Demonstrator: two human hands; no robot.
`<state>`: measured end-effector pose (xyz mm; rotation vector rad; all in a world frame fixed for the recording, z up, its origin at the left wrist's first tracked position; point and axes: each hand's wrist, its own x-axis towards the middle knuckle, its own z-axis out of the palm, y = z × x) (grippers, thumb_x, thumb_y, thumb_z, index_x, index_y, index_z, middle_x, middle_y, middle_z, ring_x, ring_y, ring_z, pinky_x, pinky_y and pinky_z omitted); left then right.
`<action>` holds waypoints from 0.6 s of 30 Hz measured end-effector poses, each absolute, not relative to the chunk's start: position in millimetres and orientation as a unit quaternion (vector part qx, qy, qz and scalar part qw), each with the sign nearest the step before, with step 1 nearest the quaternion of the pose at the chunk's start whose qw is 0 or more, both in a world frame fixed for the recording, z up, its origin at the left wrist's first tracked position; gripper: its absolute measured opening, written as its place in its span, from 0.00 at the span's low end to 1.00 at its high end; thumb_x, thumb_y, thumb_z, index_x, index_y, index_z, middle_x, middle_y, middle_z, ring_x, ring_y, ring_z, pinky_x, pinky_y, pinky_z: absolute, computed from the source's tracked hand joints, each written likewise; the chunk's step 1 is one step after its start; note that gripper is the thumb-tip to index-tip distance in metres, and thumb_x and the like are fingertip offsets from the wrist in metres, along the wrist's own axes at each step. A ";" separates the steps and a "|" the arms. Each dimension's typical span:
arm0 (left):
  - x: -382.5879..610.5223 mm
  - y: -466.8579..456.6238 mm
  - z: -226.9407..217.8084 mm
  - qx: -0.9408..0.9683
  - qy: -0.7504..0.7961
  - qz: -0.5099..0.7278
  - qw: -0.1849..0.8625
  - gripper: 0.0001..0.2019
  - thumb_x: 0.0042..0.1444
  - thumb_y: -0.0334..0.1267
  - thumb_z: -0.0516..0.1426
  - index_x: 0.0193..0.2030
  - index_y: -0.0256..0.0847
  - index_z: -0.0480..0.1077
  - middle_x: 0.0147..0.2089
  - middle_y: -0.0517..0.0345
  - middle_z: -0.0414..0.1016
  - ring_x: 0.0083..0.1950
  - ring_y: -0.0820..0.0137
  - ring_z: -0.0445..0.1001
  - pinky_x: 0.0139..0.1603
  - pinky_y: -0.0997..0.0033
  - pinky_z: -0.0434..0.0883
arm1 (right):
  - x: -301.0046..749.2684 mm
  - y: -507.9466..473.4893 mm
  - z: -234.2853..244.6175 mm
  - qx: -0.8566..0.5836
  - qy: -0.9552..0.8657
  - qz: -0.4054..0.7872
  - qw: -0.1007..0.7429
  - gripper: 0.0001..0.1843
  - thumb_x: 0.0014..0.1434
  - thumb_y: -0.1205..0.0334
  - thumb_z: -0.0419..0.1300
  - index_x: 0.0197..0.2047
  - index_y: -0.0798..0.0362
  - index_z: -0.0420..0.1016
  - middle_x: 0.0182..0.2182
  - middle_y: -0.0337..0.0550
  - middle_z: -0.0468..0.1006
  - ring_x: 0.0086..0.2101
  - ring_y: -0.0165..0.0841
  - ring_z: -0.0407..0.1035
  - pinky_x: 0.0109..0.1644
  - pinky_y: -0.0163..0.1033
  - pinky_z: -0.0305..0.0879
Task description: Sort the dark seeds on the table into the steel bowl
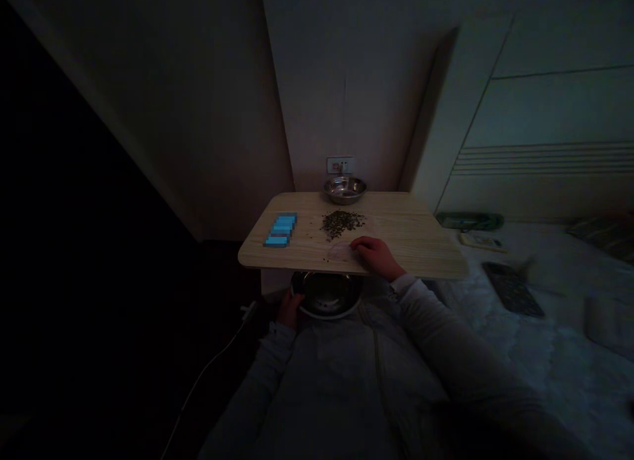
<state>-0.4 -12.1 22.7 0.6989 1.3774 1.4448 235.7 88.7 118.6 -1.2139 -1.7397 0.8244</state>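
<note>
My left hand (pixel 290 308) grips the left rim of a large metal bowl (pixel 329 315), which sits on my lap just below the table's front edge. Over the wooden table (pixel 421 242), my right hand (pixel 375 255) rests with its fingers closed. A faint pale outline shows by those fingertips, and I cannot make out what it is. Just beyond lies a loose pile of small dark seeds or beans (pixel 341 222), a few grains scattered in front of it. Behind the pile stands a smaller metal bowl (pixel 345 198), upright near the wall.
A phone-like thing with a bright blurred screen (pixel 281 230) lies on the table's left. A wall socket (pixel 339 165) is behind the small bowl. On the left, a white power cable (pixel 208 364) hangs down. A bed (pixel 475 328) at right holds a dark patterned item (pixel 512 288) and a remote control (pixel 482 241).
</note>
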 end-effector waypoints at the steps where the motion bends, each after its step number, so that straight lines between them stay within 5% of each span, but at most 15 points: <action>1: 0.6 -12.9 26.1 0.281 0.569 0.595 0.493 0.15 0.29 0.43 0.61 0.29 0.42 0.75 0.28 0.59 0.79 0.36 0.61 0.75 0.40 0.63 0.70 | 235.7 88.9 118.4 -0.483 -0.695 0.328 0.421 0.10 0.51 0.65 0.56 0.29 0.52 0.81 0.32 0.42 0.83 0.37 0.35 0.74 0.49 0.41 0.68; 18: 3.2 -13.6 28.9 0.268 0.577 0.598 0.488 0.10 0.32 0.40 0.61 0.25 0.43 0.73 0.29 0.56 0.78 0.40 0.58 0.76 0.44 0.60 0.70 | 235.8 90.1 116.3 -0.484 -0.697 0.318 0.422 0.11 0.51 0.66 0.56 0.29 0.51 0.80 0.32 0.41 0.83 0.37 0.35 0.75 0.50 0.41 0.69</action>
